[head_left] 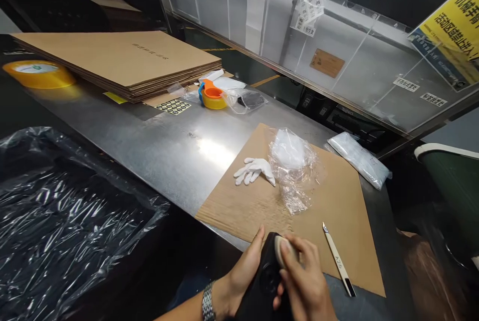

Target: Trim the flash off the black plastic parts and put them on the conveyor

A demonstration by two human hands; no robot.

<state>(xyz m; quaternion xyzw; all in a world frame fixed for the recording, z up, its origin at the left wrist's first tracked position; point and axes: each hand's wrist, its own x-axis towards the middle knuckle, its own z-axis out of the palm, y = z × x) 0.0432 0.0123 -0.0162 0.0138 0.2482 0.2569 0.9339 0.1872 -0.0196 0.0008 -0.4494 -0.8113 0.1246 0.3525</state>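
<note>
My left hand (245, 268), with a metal watch band at the wrist, is closed round a smooth black object (266, 272) whose kind I cannot make out. A round recess shows on its face. Between the fingers of my right hand (309, 276) is a pale, rounded pad (278, 251), pressed against the upper edge of the black object. Both hands are at the near edge of a brown cardboard sheet (247, 211). Right of them lies a slim white-handled craft knife (338, 258) with its blade pointing away. A white glove (255, 171) rests beyond my hands.
Crumpled clear plastic bags (295, 161) lie beside the glove. Farther off are an orange tape dispenser (213, 95), a sticker sheet (173, 106), stacked cardboard (123, 59) and a yellow tape roll (39, 74). A clear panel (284, 27) borders the metal table (164, 146). Black plastic film (67, 211) hangs left.
</note>
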